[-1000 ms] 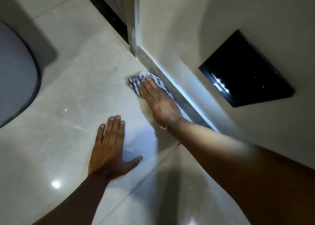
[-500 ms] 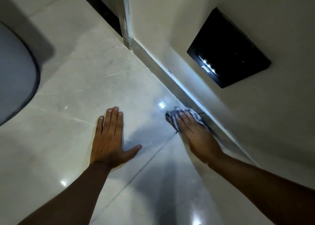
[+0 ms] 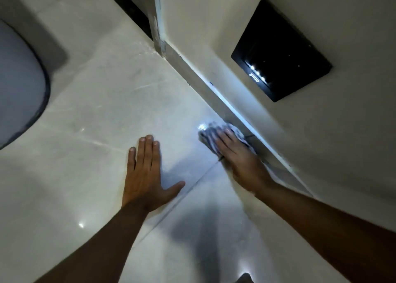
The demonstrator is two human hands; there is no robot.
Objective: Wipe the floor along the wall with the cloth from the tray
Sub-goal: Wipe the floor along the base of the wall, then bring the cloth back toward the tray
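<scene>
A blue-and-white checked cloth [image 3: 209,137] lies on the pale glossy floor tiles [image 3: 120,102], right against the skirting [image 3: 214,94] at the foot of the wall [image 3: 214,36]. My right hand [image 3: 237,156] presses flat on the cloth, fingers pointing away from me; most of the cloth is hidden under the palm. My left hand [image 3: 145,175] rests flat on the floor to the left, fingers together, thumb spread, holding nothing.
A black glossy panel [image 3: 282,62] is set in the wall above the skirting. A grey rounded object [image 3: 19,85] sits on the floor at the far left. A dark gap [image 3: 132,6] runs beyond the wall corner. A tile joint crosses between my hands.
My right hand slid the cloth along the skirting toward me from near the wall corner. In the last half second it has barely shifted. My left hand stayed planted.
</scene>
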